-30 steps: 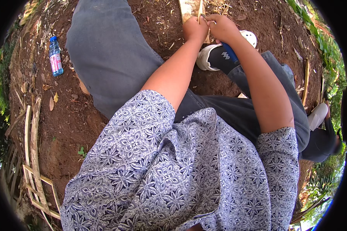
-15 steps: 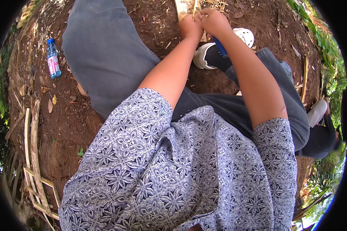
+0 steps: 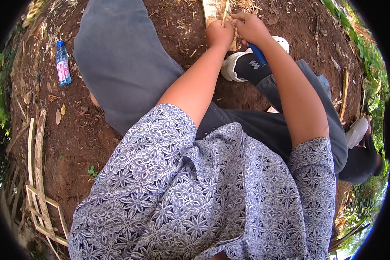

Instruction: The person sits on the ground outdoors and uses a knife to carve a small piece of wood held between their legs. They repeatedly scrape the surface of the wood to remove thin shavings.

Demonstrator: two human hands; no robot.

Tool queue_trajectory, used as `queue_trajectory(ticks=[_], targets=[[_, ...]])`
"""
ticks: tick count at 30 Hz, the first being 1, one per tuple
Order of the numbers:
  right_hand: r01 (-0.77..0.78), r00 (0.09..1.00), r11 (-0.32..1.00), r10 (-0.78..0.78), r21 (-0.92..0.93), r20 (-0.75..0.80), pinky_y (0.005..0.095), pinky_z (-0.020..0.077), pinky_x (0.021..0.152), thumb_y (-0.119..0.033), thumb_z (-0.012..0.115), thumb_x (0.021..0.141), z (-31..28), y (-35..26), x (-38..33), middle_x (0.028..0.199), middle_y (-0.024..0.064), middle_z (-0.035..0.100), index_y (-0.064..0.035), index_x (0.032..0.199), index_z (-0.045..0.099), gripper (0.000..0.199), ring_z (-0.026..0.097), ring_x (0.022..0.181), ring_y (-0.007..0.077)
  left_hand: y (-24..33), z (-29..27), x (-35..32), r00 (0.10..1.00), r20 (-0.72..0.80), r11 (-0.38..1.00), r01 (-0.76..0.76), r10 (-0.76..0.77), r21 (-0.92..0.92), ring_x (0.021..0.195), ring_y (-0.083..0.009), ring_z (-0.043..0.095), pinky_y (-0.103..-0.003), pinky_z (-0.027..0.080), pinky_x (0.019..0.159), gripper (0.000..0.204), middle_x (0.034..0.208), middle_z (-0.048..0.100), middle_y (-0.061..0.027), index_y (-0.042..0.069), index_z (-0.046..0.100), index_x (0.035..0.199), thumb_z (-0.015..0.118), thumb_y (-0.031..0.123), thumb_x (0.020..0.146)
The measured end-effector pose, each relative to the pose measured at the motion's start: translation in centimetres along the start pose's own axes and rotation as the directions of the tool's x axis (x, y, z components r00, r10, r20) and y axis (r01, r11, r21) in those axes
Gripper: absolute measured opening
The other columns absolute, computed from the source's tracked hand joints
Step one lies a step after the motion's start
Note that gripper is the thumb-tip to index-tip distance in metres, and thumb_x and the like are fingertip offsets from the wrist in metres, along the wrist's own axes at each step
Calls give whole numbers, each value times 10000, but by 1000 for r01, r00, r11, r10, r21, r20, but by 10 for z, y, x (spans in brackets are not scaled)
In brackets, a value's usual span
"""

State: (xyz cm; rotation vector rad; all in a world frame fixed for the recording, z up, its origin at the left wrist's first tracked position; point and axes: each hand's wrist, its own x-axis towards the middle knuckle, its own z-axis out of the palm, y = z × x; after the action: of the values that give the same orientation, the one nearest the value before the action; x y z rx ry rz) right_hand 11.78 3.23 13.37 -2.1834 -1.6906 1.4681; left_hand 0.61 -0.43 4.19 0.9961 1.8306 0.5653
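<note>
Close together at the top of the view, both my hands work over a pale wooden board (image 3: 211, 12) on the ground. My left hand (image 3: 219, 34) is closed around a thin pale strip of wood (image 3: 225, 9), which sticks up past the fingers. Just to its right, my right hand (image 3: 252, 29) grips a knife with a blue handle (image 3: 258, 54). The handle points back under my right forearm. Only a small dark bit of the blade shows beside the strip, and my fingers hide the rest.
Brown soil (image 3: 82, 143) is strewn with shavings and dry leaves. A plastic bottle with a blue cap (image 3: 62, 65) stands at the left, above a frame of wooden strips (image 3: 41, 173). My white clog (image 3: 230, 67) is just below the hands. Another person (image 3: 360, 160) is at the right edge.
My hands have shifted slightly down and to the right in the view. The right hand is a little farther from the left, and more of the blue handle shows.
</note>
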Motion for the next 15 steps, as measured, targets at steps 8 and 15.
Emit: queue_trajectory(ticks=[8,15], targets=[[-69,998,997,69,-43,-11,353,564,577,-250,568,964,4,-22,-20,740,137,723,-79,1218,711,338,671,514,205,4,2,2,1000,24,1000,-17,17,-6,797,-420,702,-500,543,706,345,831,707,-243,-6,722,857,623,315,936],[-24,976,986,-12,-162,-217,373,586,729,-281,623,912,25,-12,5,813,164,746,-67,1189,720,363,721,621,245,18,-10,-6,998,48,999,47,-47,-9,758,-333,715,-452,528,679,350,804,720,-204,23,738,854,659,356,926]])
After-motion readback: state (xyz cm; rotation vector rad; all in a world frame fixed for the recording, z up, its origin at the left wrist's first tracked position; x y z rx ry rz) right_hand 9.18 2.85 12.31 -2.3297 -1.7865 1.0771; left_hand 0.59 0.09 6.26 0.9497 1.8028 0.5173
